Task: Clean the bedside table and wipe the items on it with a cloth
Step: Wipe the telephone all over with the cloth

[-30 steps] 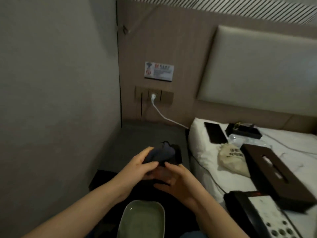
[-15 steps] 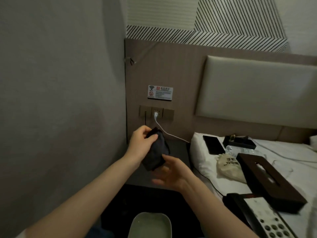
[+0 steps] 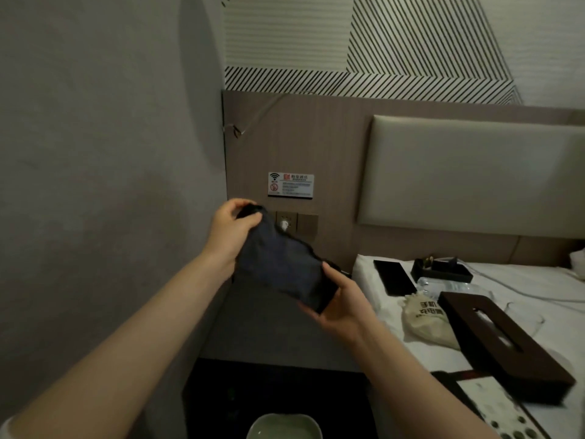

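Fingers: left hand (image 3: 232, 231) pinches the upper corner of the dark blue-grey fabric cloth (image 3: 281, 267), thumb over the top edge. Right hand (image 3: 340, 307) grips the lower corner, thumb on the near face, other fingers curled under it. Cloth is stretched flat between the two, held up in the air in front of the wall sockets, above the grey bedside table (image 3: 269, 331).

Change: a second ago the cloth was a bunched wad low over the table, both hands working it. Half a second ago the left hand had lifted it and the right was off it, fingers spread below. Now the right has taken the free corner and the cloth is spread. Head has also tilted up; more wall in view.

My read: unfolding to get a fresh flat face, so wiping hasn't started for this pass. Table top looks bare in what I can see, so it's ready.

Around: items sit on the white bed, not the table. Black phone (image 3: 394, 277), black tray (image 3: 441, 270), clear plastic bottle (image 3: 443, 285), beige drawstring pouch (image 3: 427, 321), dark brown tissue box (image 3: 503, 346), desk telephone (image 3: 493, 410) at the lower right. Pale green dish (image 3: 285, 427) at the bottom edge.

In the way: the white plug (image 3: 285, 224) in the socket right behind the cloth. Its cable could snag a wipe along the back edge.
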### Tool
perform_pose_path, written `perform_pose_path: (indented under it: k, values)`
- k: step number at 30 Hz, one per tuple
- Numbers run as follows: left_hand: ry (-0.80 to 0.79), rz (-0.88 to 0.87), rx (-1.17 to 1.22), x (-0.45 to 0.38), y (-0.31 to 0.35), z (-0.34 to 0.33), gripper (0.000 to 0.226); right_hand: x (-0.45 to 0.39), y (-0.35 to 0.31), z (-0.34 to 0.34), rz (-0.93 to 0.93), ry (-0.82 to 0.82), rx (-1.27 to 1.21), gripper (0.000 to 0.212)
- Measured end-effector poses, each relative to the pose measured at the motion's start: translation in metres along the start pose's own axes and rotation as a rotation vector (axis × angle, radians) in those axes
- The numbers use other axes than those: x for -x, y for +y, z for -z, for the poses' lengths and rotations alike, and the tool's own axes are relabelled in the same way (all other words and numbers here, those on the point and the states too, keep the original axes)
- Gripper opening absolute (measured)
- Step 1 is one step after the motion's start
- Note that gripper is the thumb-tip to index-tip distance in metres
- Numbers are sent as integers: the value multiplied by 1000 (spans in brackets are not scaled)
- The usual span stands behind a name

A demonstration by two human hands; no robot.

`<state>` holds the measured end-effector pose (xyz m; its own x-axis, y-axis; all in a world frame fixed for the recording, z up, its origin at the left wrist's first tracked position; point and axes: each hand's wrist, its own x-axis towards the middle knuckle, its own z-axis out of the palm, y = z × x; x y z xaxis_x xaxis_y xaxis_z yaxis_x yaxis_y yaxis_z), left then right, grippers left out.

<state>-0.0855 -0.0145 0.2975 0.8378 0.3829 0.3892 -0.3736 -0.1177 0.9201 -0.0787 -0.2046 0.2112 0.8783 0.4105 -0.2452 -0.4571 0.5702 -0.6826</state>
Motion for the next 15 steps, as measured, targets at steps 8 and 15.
perform_pose_path:
  k: [8,15]
  values:
    - [53,29,-157,7,-36,21,20,-2,-41,4,62,62,191,44]
    - [-14,90,133,8,-38,25,26,5,-65,15,103,42,227,38]
